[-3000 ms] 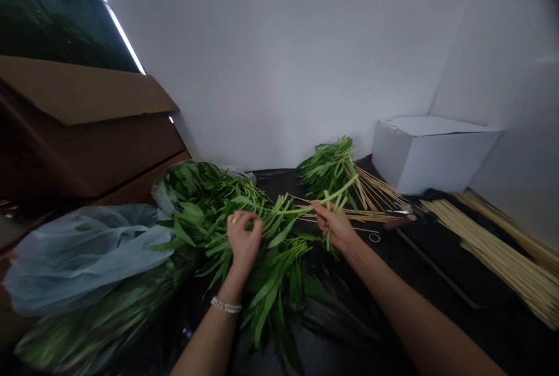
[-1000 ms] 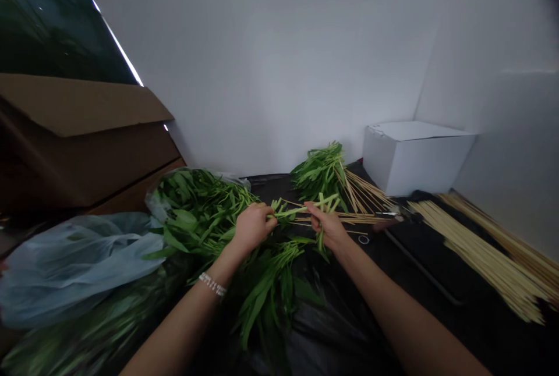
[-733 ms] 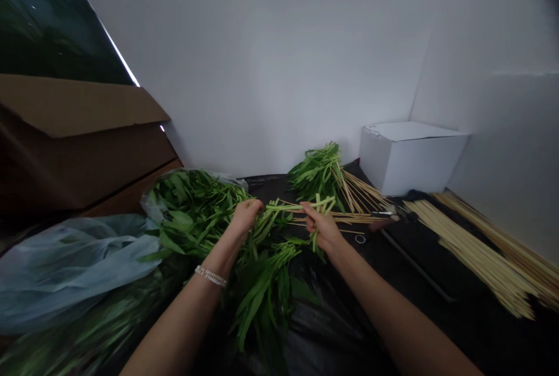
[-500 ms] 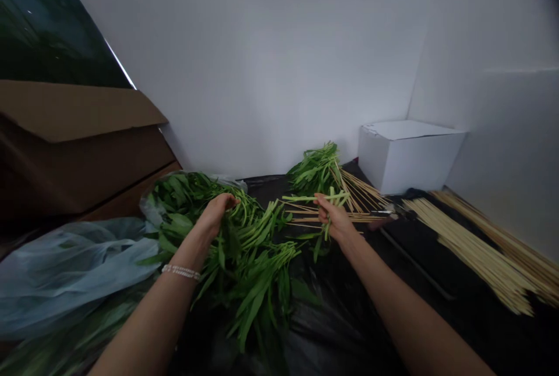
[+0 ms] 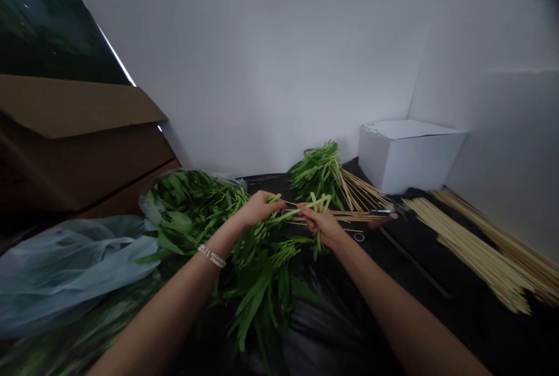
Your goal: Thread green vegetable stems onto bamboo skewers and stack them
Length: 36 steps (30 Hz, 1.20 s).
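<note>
Now: green stems [image 5: 322,202] pinched in right hand [image 5: 324,227], left hand [image 5: 258,208] just beside

Right fingers closed, thumb on top; cut green stems sit inside the grip. Stem ends stick out above the knuckles, crossing each other; some hang below the palm. One longer stem runs from the right fingertips toward the left hand, roughly level. Left fingers curled, tips nearly together, greenery showing right behind them; can't tell if they grip a stem or only touch it. Hands close together, tips pointing at each other. Beaded bracelet [image 5: 212,255] on left wrist.

Loose leafy greens [image 5: 257,288] below and between the hands, on black plastic sheeting [image 5: 332,335]. More greens in a clear bag [image 5: 148,204], left. Bundled greens [image 5: 315,172] beyond the right hand, thin sticks [image 5: 364,190] fanning out beside them. Metal ring [image 5: 358,237] near right wrist. Pale sticks [image 5: 469,254] and white box [image 5: 408,156] farther right.
</note>
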Available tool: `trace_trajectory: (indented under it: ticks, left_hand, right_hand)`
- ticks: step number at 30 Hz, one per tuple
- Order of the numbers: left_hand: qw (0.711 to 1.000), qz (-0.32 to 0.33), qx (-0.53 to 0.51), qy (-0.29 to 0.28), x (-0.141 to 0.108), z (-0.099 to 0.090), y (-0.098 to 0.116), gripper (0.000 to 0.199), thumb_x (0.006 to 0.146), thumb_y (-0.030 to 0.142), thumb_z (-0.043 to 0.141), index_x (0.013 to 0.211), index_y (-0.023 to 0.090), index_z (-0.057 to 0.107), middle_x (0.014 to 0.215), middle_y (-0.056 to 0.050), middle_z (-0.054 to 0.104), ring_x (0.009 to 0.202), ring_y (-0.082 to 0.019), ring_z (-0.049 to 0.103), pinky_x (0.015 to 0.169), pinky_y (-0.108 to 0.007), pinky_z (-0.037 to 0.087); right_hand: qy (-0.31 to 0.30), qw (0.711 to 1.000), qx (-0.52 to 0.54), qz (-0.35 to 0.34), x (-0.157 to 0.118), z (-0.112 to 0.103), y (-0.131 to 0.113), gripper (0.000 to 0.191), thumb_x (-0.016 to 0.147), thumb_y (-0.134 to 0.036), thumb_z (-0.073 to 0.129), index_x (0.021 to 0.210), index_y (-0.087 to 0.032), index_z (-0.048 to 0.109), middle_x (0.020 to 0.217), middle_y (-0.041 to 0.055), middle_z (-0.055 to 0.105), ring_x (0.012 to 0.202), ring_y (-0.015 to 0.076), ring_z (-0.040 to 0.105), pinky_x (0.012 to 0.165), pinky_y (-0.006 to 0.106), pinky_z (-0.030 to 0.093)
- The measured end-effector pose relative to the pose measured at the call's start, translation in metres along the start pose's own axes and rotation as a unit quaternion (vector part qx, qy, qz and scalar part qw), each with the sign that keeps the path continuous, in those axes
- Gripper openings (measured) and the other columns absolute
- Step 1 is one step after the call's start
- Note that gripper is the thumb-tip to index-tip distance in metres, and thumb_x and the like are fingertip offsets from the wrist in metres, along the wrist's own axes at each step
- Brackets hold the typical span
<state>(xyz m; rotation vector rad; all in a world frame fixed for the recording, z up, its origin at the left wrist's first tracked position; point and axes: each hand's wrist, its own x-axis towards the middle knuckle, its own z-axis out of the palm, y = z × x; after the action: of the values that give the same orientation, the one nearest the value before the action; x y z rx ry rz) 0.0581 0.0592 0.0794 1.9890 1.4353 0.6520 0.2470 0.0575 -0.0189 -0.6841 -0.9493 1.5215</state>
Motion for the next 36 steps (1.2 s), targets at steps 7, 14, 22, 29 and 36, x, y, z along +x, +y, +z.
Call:
trace_trajectory:
  ticks: [7, 14, 22, 29, 36]
  left_hand:
    - [0.991, 0.053, 0.08, -0.089, -0.003, 0.019, -0.004, 0.046, 0.081, 0.055, 0.051, 0.069, 0.015, 0.07, 0.051, 0.004, 0.046, 0.05, -0.01, 0.033, 0.05, -0.024, 0.025]
    - [0.986, 0.03, 0.163, -0.016, -0.007, 0.028, -0.001, 0.028, 0.077, 0.037, 0.054, 0.071, 0.018, 0.073, 0.053, 0.002, 0.052, 0.051, -0.013, 0.042, 0.052, -0.025, 0.027]
    - [0.981, -0.018, 0.17, 0.094, -0.008, 0.038, -0.001, 0.024, 0.07, 0.04, 0.058, 0.06, 0.021, 0.068, 0.05, 0.001, 0.05, 0.052, -0.015, 0.043, 0.054, -0.027, 0.024]
    - [0.969, -0.095, -0.088, 0.212, 0.004, 0.013, -0.025, 0.021, 0.066, 0.036, 0.047, 0.053, 0.019, 0.053, 0.048, 0.002, 0.048, 0.052, -0.014, 0.043, 0.05, -0.025, 0.031]
    - [0.945, -0.113, -0.245, 0.185, -0.016, -0.047, -0.031, 0.02, 0.064, 0.036, 0.054, 0.069, 0.017, 0.06, 0.074, -0.004, 0.067, 0.056, -0.013, 0.052, 0.051, -0.025, 0.042]
  right_hand:
    - [0.008, 0.999, -0.032, -0.005, -0.005, 0.006, -0.006, 0.043, 0.055, -0.046, 0.083, 0.082, -0.015, 0.073, 0.04, -0.008, 0.044, 0.036, 0.0045, 0.031, 0.034, 0.019, 0.017]
    - [0.012, 0.998, -0.058, -0.02, -0.004, 0.007, 0.0, 0.038, 0.058, -0.043, 0.081, 0.082, -0.015, 0.073, 0.04, -0.0072, 0.046, 0.034, 0.005, 0.032, 0.033, 0.019, 0.017]
    - [0.005, 0.999, -0.043, -0.018, -0.002, 0.01, 0.011, 0.041, 0.06, -0.043, 0.082, 0.09, -0.016, 0.074, 0.06, -0.0009, 0.064, 0.035, 0.0032, 0.037, 0.032, 0.018, 0.019]
    - [0.068, 0.995, 0.066, -0.025, 0.007, -0.006, 0.001, 0.042, 0.056, -0.042, 0.084, 0.088, -0.017, 0.071, 0.069, -0.0001, 0.068, 0.038, 0.0019, 0.035, 0.033, 0.017, 0.017]
    - [0.035, 0.989, 0.146, 0.01, 0.017, -0.028, -0.013, 0.031, 0.066, -0.044, 0.08, 0.078, -0.019, 0.068, 0.066, -0.0014, 0.064, 0.04, 0.0028, 0.033, 0.034, 0.017, 0.019]
